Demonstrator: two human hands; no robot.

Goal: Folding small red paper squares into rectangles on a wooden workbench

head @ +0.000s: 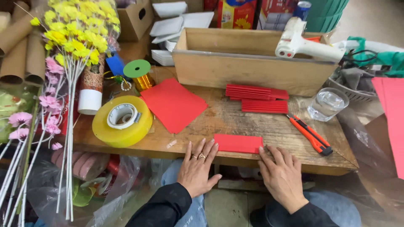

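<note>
Both hands sit at the near edge of the wooden workbench [235, 122], working a small folded red paper strip [238, 143]. The left hand [198, 168] lies flat with fingers spread, tips just touching the strip's left end; the right hand [281, 172] is also flat, fingers loosely together, fingertips on the right end. Neither is pinching anything.

My take on doing this bit well: pin one end down, then run the other hand's fingertips firmly along the fold so the crease comes out sharp and straight. The bench is rough and scuffed, so I'd go slowly, since thin paper can snag or pick up dents.

Just right of the strip lies an orange and black utility knife [310, 134], hard plastic, slim. To the left sits a fat roll of yellowish clear tape [122, 121], glossy. Further in, a loose stack of flat red paper sheets [173, 104], matte and smooth, and two piles of already pleated red paper [256, 97], ridged like little accordions. A clear glass of water [327, 104] stands to the right.

Behind that, a plain wooden box [248, 63] with a white glue gun [305, 44] resting on its rim. Far left, artificial yellow and pink flowers [69, 42] on white stems, and cardboard tubes [19, 46].
</note>
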